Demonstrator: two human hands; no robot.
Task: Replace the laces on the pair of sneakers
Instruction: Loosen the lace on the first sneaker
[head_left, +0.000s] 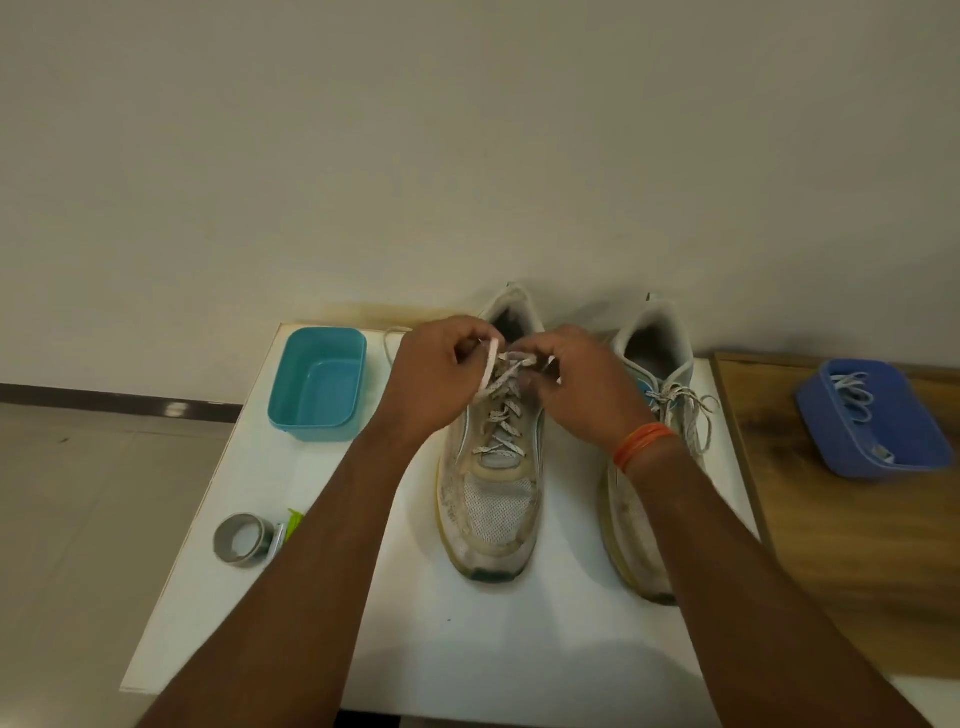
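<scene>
the white desk (291, 649) carries everything i am working on, and a wooden surface (852, 519) sits just beside it on my right. on the desk two worn white sneakers stand side by side, toes toward me. the left sneaker (493, 499) is under my hands; the right sneaker (639, 530) is partly hidden by my right forearm, and its speckled lace (696, 415) hangs loose over the far side. a teal tub (317, 384) stands at the far left of the desk. a blue tray (872, 421) on the wooden surface holds a coil of pale laces (854, 397). near the desk's left edge lies a roll of grey tape (243, 540), with something green and a small silvery piece just beside it, too small to tell what.

my left hand (431, 379) has its grip curled round a flat white lace (491, 364) at the top of the left sneaker. my right hand (582, 384) pinches the lace's other part by the top eyelets, fingers curled in. an orange band (644, 441) circles my right wrist.
</scene>
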